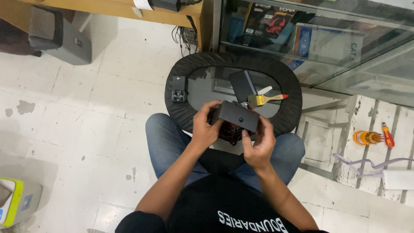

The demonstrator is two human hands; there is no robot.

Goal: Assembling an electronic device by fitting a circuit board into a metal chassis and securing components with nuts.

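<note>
A black shirt (224,207) fills the bottom of the head view, and from it two bare forearms reach forward over knees in blue jeans (166,142). Both hands meet on a small black box (236,115), held in the air above the near rim of a round stool (284,125) with a black padded edge and a dark glossy seat.

The left hand (206,127) is curled around the box's left end, fingers wrapped over the top edge and the thumb lying along the near side. The right hand (258,144) grips it from below and from the right, thumb pressed up against the near face and fingers closed behind the right end. The box sits tilted between the two grips, its long top face turned up toward the camera, and something reddish shows beneath it, too hidden to identify.

On the stool seat beyond the hands lie a paintbrush (265,100) with a pale handle and red tip, a flat dark panel (242,85), and, well off to the left, a small black device (179,89) on the padded edge.
</note>
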